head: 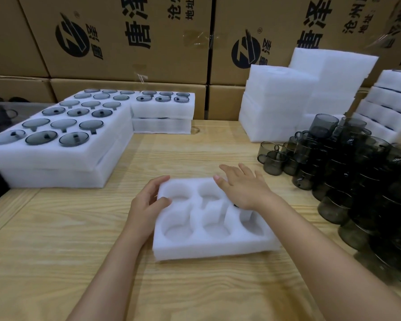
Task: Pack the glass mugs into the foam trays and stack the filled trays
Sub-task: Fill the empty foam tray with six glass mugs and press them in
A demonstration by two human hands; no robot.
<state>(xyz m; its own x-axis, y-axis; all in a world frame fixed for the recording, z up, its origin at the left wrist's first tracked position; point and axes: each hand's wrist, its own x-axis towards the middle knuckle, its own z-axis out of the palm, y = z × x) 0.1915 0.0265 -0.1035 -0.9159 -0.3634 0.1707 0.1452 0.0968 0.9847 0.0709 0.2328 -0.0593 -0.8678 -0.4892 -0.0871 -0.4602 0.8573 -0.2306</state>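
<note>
Empty foam tray point(195, 249) dead centre, left hand point(148, 201) pinching its 9 o'clock edge, right hand point(243, 189) flat, fingers straight, on its 2 o'clock corner; risk: a careless reach could topple the piled glass mugs point(357, 170) at 3 o'clock.

Left hand point(148, 201) curled, gripping; right hand point(243, 189) flat, fingers extended

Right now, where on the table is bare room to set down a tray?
The table is bare left of the empty foam tray, in front of the filled trays, and along the near edge. Another patch lies behind the tray, toward the boxes. The right side is crowded with glass mugs.
</note>
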